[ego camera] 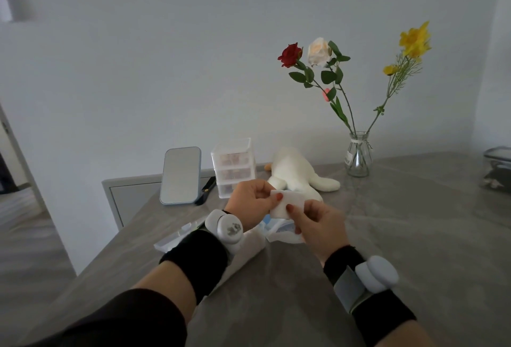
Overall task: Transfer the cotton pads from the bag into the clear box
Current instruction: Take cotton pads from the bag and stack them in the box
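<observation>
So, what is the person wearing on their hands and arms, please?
The left hand and right hand have red-painted nails. Each wrist bears a black band with a rounded pale device; the right adds a grey strap. A dark sleeve covers the left arm.

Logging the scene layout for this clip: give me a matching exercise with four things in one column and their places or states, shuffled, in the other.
Things:
1. mirror
2. white plush toy
3. cotton pad
4. glass vase

Places or states:
A. pinched between the left hand and the right hand
B. holds flowers
C. stands upright near the far left edge of the table
D. lies on the table

Pairs: 1-C, 2-D, 3-A, 4-B
</observation>
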Motion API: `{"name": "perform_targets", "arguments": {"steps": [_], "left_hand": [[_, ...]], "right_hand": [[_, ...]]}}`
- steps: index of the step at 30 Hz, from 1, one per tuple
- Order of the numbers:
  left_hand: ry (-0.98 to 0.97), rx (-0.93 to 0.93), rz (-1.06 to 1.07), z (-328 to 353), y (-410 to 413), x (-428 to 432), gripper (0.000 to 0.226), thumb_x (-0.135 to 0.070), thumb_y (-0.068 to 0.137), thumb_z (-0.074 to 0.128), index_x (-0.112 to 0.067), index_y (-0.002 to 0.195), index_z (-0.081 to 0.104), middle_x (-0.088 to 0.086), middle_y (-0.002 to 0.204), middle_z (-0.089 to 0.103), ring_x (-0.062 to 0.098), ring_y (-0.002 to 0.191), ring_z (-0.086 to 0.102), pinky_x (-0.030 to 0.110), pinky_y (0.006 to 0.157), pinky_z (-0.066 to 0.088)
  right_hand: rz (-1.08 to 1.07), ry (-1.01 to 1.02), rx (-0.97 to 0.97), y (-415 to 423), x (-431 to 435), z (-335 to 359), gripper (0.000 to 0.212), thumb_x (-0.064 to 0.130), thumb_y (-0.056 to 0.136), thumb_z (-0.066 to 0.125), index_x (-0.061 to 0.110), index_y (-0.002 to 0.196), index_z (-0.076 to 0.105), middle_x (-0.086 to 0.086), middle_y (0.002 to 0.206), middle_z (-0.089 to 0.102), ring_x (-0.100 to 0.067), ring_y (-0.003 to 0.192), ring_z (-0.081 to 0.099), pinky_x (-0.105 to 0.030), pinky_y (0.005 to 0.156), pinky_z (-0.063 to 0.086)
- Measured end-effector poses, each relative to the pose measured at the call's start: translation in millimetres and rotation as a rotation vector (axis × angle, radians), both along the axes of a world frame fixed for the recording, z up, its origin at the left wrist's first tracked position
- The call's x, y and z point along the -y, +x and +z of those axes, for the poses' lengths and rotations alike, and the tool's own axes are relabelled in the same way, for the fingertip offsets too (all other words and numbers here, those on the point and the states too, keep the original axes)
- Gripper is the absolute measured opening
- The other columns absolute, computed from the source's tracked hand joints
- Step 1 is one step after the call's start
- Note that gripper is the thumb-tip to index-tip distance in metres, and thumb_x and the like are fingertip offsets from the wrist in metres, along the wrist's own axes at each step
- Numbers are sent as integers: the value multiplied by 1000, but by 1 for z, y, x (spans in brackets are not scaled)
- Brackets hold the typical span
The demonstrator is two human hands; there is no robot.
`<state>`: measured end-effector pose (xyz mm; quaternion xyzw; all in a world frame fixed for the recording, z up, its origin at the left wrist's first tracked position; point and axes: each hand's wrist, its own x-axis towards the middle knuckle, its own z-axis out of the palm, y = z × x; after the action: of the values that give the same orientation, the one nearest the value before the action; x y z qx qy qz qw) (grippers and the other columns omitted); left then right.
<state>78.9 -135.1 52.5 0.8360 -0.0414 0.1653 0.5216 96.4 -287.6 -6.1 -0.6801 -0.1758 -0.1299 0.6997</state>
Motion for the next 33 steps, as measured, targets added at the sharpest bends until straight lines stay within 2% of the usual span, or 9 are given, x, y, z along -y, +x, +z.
{"name": "perform_targets", "arguments": {"steps": [2,6,11,15,19,22,25,29,33], "left_hand": [[-9,17,48,-2,-1,-2,12,-10,87,70,-10,76,64,-2,62,64,-2,50,55,16,57,47],[-7,27,85,-3,-1,-1,13,-13,87,71,-13,75,66,-2,63,64,0,52,56,17,61,49],[-88,56,139,1,-3,-15,13,-11,91,65,-12,78,68,2,63,71,10,62,67,27,74,53],[-121,69,244,-2,-8,-47,18,-16,96,58,-9,84,69,6,69,73,21,74,70,36,83,55],[92,14,296,-13,-23,-75,22,-19,98,53,-10,87,69,2,80,73,22,85,68,37,89,51],[296,-25,293,-22,-30,-89,12,-16,92,58,-21,88,68,-4,91,70,17,89,64,35,88,51],[460,-83,265,-27,-33,-101,24,-13,88,61,-27,107,67,-3,105,63,16,99,59,27,86,44],[592,-109,204,-27,-31,-109,34,-21,90,59,-33,121,59,-5,121,53,18,116,48,36,103,37],[698,-54,105,-25,-22,-106,44,-6,88,50,-33,120,62,-7,134,57,16,128,46,41,110,32]], "right_hand": [[6,3,10,0,-1,0,14,21,87,70,10,78,69,1,62,69,-6,51,60,-20,51,49],[-2,-31,18,-1,-3,-1,5,20,89,67,17,85,67,0,73,72,-1,57,63,-15,51,49],[-49,99,-49,6,0,-3,12,16,89,68,5,86,68,-7,65,67,-10,49,55,-21,47,45],[-69,159,-76,6,0,-2,12,18,88,69,6,86,70,-7,59,63,-12,47,53,-24,47,46],[-123,38,16,0,-9,-2,15,25,91,65,14,83,68,-3,58,63,-13,52,58,-27,52,53],[-164,-64,98,-5,-11,2,17,26,92,63,16,78,65,0,58,65,-12,54,63,-23,53,53],[-168,-132,201,-6,-23,16,20,22,92,63,10,76,62,-1,57,64,-8,52,62,-18,52,50],[-192,-234,330,7,-49,40,14,21,88,67,13,77,61,3,64,63,-10,53,62,-23,52,49],[-221,-421,427,17,-74,55,10,21,88,65,15,81,61,9,68,57,-13,62,53,-19,59,40]]}}
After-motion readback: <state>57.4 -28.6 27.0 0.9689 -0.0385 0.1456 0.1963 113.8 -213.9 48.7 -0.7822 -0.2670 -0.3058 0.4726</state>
